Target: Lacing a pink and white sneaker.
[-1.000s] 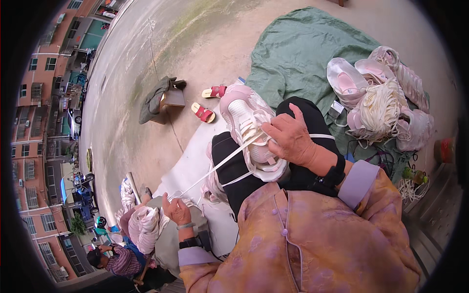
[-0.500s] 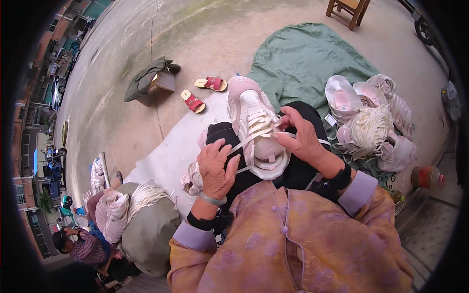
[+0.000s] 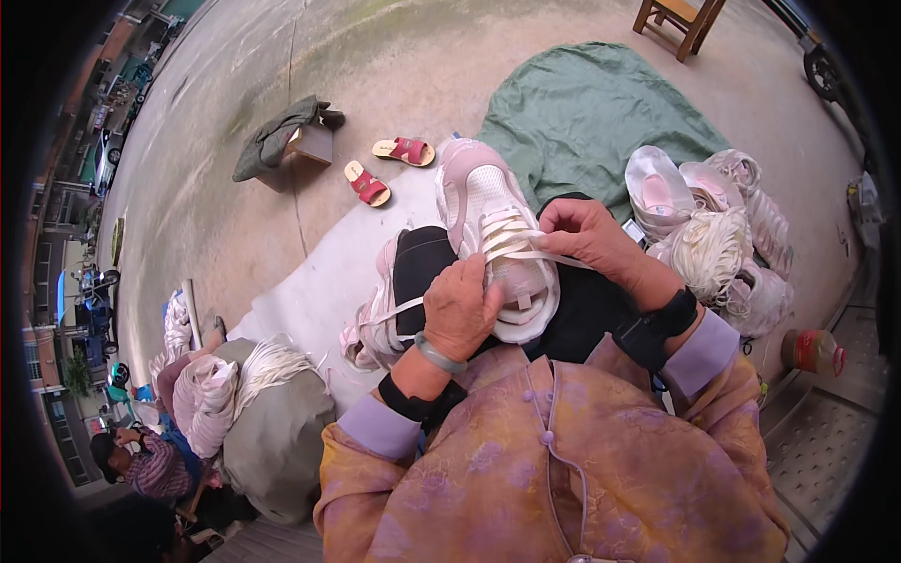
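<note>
A pink and white sneaker (image 3: pixel 511 272) rests across my lap, toe pointing away from me, a flat white shoelace (image 3: pixel 508 236) crossing its front. My right hand (image 3: pixel 591 239) pinches a lace end at the right row of eyelets between thumb and forefinger. Closed against the left eyelet edge is my left hand (image 3: pixel 462 305); its fingertips are partly hidden, and a strand of lace trails from it to the left. Another pink and white sneaker (image 3: pixel 375 324) lies beside my left knee.
Several pale sneakers (image 3: pixel 657 192) and a bundle of white laces (image 3: pixel 709 249) lie right, by a green cloth (image 3: pixel 601 122). Red slippers (image 3: pixel 368 185) and a cloth-draped box (image 3: pixel 310 143) are ahead. More laces (image 3: pixel 272 375) sit left, near a seated person (image 3: pixel 160 464). A bottle (image 3: pixel 815 352) stands right.
My left hand has moved right and in to the sneaker's eyelet edge, its fingers drawing together. My right hand has closed into a pinch on the lace.
</note>
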The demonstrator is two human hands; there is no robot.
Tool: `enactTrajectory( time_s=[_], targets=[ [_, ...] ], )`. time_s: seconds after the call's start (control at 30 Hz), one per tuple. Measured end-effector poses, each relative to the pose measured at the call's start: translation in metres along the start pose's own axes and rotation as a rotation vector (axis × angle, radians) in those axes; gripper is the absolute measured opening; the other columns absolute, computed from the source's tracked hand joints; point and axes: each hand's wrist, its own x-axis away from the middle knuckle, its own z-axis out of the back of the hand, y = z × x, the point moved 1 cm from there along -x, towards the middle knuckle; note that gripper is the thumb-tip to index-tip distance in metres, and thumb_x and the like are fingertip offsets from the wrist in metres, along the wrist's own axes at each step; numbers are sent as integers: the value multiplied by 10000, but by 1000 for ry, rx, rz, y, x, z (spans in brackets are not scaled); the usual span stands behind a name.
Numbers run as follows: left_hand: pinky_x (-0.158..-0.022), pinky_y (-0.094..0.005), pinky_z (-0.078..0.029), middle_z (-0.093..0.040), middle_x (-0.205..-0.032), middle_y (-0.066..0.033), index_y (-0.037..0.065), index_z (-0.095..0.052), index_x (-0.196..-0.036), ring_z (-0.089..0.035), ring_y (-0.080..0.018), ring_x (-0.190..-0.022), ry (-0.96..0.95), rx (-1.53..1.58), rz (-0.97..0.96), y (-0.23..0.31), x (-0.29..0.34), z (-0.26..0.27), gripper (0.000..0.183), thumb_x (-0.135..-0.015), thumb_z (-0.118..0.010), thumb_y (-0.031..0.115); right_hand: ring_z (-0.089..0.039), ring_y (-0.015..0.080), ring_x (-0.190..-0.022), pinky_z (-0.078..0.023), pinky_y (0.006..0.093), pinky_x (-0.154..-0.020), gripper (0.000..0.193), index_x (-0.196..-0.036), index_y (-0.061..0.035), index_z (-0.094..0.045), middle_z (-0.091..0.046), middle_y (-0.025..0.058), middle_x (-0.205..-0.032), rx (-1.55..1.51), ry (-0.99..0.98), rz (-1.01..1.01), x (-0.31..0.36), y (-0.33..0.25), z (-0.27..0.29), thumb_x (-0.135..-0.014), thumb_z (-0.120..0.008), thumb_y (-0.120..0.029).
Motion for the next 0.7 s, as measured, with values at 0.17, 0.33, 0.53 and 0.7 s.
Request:
enactTrajectory(
  time_s=[0.17,0.33,0.53,0.7],
  targets=[
    [-572,-399,-457,-521,-717,-132,26,-513,-938,-554,-307,-665,59,-19,-46,-1,-4,-7,241,-739,-602,131,-548,226,-607,-421,297,-604,129,-807,-52,-571,-557,64,-649,873,474,598,-1,4,-15,-685,-610,-71],
    [-518,-387,-459,-507,-659,-121,29,-515,-891,-548,-296,-605,123,-25,-88,-5,-7,-13,181,-737,-581,98,-539,266,-598,-412,373,-607,240,-922,-56,-553,-532,70,-636,1067,716,878,-9,7,-25,-684,-581,-78],
    [-493,-385,-459,-510,-625,-114,36,-508,-832,-556,-296,-573,171,-69,-106,-11,-9,-17,120,-737,-564,83,-552,286,-678,-412,381,-580,391,-1009,-26,-505,-560,129,-788,1083,538,694,15,25,-40,-706,-642,-232],
    [-514,-388,-469,-540,-631,-140,40,-499,-792,-572,-313,-577,128,-46,-65,-17,-17,-16,86,-750,-548,96,-574,347,-782,-468,398,-673,522,-1083,-6,-449,-558,181,-862,901,454,448,-2,31,-28,-691,-648,-286]
  ],
)
